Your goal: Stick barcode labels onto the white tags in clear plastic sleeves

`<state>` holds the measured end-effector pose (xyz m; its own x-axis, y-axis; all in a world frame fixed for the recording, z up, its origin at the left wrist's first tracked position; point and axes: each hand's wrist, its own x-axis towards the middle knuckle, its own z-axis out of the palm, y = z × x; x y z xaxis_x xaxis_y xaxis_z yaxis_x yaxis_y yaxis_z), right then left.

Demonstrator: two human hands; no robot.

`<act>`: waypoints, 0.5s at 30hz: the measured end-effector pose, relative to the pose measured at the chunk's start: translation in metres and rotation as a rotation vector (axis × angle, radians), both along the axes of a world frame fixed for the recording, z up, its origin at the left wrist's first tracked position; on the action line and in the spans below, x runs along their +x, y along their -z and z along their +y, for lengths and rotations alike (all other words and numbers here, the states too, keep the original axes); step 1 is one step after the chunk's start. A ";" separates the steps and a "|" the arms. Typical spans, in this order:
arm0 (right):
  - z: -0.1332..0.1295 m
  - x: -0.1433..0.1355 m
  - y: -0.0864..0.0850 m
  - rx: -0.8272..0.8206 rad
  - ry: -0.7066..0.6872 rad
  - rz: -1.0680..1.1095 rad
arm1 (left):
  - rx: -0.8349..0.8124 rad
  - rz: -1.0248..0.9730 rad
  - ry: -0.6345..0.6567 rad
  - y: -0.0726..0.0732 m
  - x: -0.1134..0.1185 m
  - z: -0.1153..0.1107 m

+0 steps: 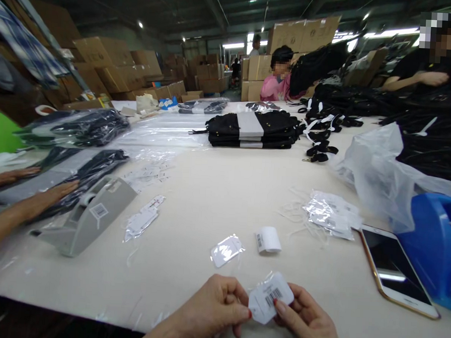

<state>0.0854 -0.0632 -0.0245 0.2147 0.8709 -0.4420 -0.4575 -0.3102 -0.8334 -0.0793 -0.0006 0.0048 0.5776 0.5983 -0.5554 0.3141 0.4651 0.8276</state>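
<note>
Both hands low at the near desk edge, sharing one small white tag point(270, 297). Left hand point(212, 309) pinches its left edge w/ thumb and forefinger; right hand point(308, 324) pinches the right edge the same way, so each grip is closed on the tag, which sits between them, lifted just off the desk point(217, 188).

Tag: roughly square w/ rounded corners, white, tilted, black barcode printed near the upper right, inside a thin clear sleeve whose film sticks out a bit past the top edge.

Just ahead of the grip: an empty-looking clear sleeve point(227, 250) lying flat, and beside it to the right a small white label roll point(267, 240) w/ a barcode on its side. Further ahead-right, a loose heap of clear sleeves w/ tags point(331, 212). Right of the right hand: a phone point(394, 271), screen up, dark, touching a blue tape dispenser point(433, 245). Ahead-left of the left hand: a grey tape dispenser point(90, 217), more small sleeved tags point(141, 220) next to it.

Far left: another person's hands point(54, 193) pressing on bagged dark cloth. Well ahead, mid-desk: a stack of folded black garments point(253, 130) w/ a white band.
</note>
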 end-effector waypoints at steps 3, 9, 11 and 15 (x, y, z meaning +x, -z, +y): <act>0.000 0.000 0.002 0.003 -0.019 0.000 | 0.045 0.035 0.011 -0.001 0.002 -0.004; 0.004 0.010 -0.001 -0.027 0.079 0.001 | -0.032 0.005 0.031 0.002 0.006 -0.003; 0.005 0.017 -0.002 -0.031 0.145 0.023 | -0.041 0.014 0.012 0.003 0.003 -0.003; 0.006 0.028 -0.001 -0.024 0.189 0.051 | -0.002 0.069 0.080 0.004 -0.001 -0.001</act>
<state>0.1129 -0.0570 -0.0232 0.3503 0.8064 -0.4764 -0.5509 -0.2339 -0.8011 -0.0800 -0.0012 0.0009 0.5834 0.5508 -0.5969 0.4068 0.4379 0.8017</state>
